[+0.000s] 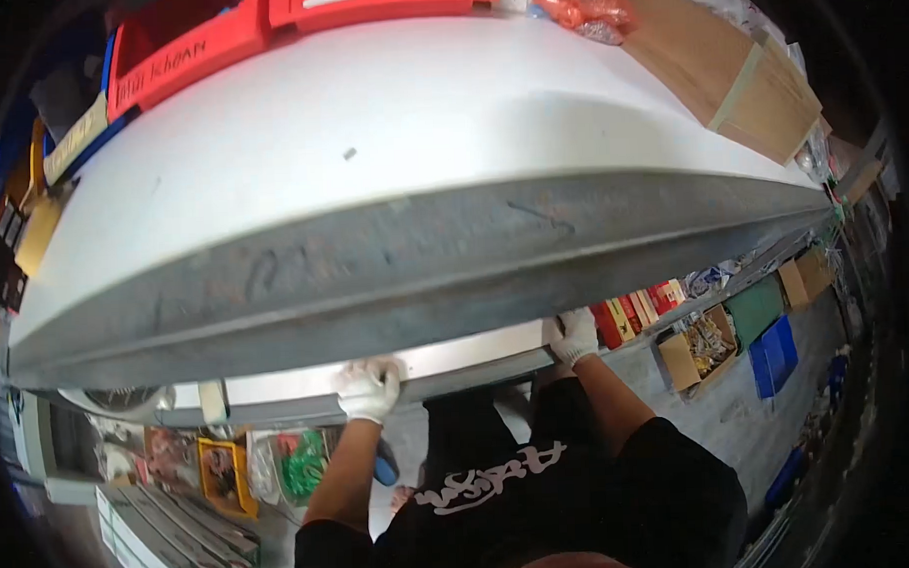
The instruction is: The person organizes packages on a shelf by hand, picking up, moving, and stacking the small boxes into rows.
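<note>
Below the upper shelf's grey metal front rail (423,247), both my hands are at a lower white shelf (477,350). My left hand (369,389), in a white knit glove, is closed with curled fingers at the front edge of that shelf. At the shelf's right part, my right hand (577,337), also gloved, is closed around its edge. The upper rail partly hides its fingertips. Red and yellow boxes (636,312) stand right beside my right hand.
The white upper shelf (299,119) carries red bins (191,58), a cardboard box (712,65) and a small grey piece (349,153). Below left are a yellow bin (228,477), a green bag (305,464) and stacked long boxes (173,539). A blue bin (773,357) lies right.
</note>
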{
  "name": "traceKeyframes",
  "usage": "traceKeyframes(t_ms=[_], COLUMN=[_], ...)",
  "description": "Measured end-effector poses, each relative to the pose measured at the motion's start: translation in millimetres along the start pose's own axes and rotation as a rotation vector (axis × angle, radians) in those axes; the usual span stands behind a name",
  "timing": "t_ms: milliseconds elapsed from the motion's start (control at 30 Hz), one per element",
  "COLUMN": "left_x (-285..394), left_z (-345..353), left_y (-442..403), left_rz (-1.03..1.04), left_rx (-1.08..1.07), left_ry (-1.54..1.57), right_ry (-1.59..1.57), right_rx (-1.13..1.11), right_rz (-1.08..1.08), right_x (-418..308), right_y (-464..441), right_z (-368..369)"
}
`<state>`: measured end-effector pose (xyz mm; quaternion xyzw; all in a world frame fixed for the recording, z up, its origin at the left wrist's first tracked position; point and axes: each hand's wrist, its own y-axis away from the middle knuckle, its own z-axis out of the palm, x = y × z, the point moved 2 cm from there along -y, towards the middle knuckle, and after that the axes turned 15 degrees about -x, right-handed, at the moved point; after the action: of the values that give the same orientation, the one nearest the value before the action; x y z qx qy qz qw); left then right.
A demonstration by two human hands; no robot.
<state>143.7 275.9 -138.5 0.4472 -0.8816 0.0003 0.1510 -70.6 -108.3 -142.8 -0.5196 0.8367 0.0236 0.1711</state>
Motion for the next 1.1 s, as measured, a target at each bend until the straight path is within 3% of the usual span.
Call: traceKeyframes(t_ms=[133,300,367,400,433,500,567,667,700,800,867,900,1100], left_x=[-7,0,6,5,5,5,2,-2,-2,-3,1,-3,21], left_z=[18,-2,-19,-17,-18,-17,-5,7,8,7,-3,6,7], left_y=[-2,3,9,9,6,4,6,3,2,-1,2,-1,-6], left_rz=[-0.013,0.023,-0.065,-0.051,-0.044,-0.066,0.008,-0.029,-0.033,-0.010,0.003,-0.008,-0.210], left_rx=[0.107,-0.012,-0.206,-0.184,-0.184,-0.271,-0.060,0.029,0.049,0.028,0.011,0.048,0.079], left_ry=[0.068,0.171,0.204,0.165,0.174,0.241,0.250,0.133,0.120,-0.002,0.135,0.088,0.042], right_ry=[0.127,0.204,0.061,0.068,-0.322,-0.287,-0.159,0.281,0.100,0.084,0.083,0.041,-0.044], right_rx=[-0.003,-0.182,-0.281,-0.277,-0.223,-0.142,-0.128,-0.226,-0.138,-0.124,-0.201,-0.100,0.091], right_rz=[0.089,0.224,0.258,0.260,0.307,0.215,0.185,0.159,0.144,0.120,0.184,0.051,-0.099], right_x=[14,46,58,59,63,74,63,27,54,17,-3,2,12], right_y=[0,3,2,-1,-4,-5,-7,-12,-14,-7,-6,-4,-8], right_z=[28,69,85,90,95,98,84,48,74,28,5,8,20])
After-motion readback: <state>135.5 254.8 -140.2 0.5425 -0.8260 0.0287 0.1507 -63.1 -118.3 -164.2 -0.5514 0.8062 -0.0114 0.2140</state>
